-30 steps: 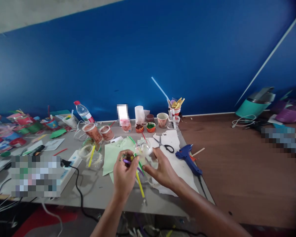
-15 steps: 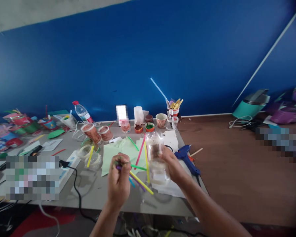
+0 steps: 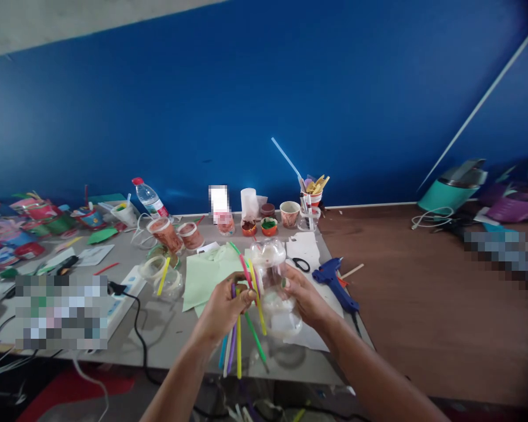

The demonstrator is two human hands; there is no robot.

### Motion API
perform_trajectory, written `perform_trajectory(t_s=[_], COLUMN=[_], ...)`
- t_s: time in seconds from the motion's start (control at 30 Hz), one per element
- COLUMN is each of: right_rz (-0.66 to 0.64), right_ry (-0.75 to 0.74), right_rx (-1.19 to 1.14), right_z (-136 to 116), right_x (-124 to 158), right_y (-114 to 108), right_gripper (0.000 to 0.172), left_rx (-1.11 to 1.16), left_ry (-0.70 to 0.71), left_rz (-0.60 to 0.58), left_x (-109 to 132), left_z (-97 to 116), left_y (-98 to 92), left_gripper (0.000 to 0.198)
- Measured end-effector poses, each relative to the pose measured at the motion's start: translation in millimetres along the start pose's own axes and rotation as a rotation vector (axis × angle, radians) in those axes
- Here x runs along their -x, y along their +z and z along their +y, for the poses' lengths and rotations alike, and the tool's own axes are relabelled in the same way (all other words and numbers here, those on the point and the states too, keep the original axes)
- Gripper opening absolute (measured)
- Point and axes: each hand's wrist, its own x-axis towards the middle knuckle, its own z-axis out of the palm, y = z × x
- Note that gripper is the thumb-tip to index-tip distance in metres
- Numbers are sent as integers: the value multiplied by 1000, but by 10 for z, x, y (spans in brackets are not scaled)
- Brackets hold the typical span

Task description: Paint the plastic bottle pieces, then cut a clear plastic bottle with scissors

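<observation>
While the right hand's (image 3: pixel 305 296) grip stays curled around the clear plastic bottle (image 3: pixel 271 278) over the tabletop (image 3: pixel 171 319), the left hand (image 3: pixel 226 302), closed on coloured drinking straws (image 3: pixel 239 351), has moved in, bringing straws and bottle side by side.

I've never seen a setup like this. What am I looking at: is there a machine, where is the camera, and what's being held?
There is no machine here: the hands belong to a person. The camera sits on that person's head, looking forward and down, so you see roughly what the wearer would.

The left hand holds a bunch of colored straws. The right hand grips a clear plastic container.

On the gray table lie light green paper, white paper, black-handled scissors, partly hidden by the container, and a blue glue gun. Farther back stands a red-capped bottle. Some patches are pixelated, so I can't tell what they cover.
</observation>
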Motion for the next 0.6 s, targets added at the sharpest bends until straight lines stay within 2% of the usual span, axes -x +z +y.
perform_trajectory(t_s=[0.1,0.23,0.4,0.53,0.6], right_rz=[-93,-170,-205,-124,-54], right_ry=[-9,47,140,145,48], right_rx=[-65,-154,-173,-376,-479], right_z=[15,9,12,-127,-221], right_x=[0,11,10,-41,-66], right_y=[14,41,-9,-167,-237], right_gripper=[38,40,36,41,46], left_rx=[8,-17,-125,-310,-338], left_ry=[-24,-34,-72,-168,-228], left_rz=[-34,-47,-183,-295,-448], left_x=[-9,15,82,308,512], left_z=[-5,7,57,146,177], left_y=[21,19,-22,-305,-521], left_gripper=[45,44,40,33,37])
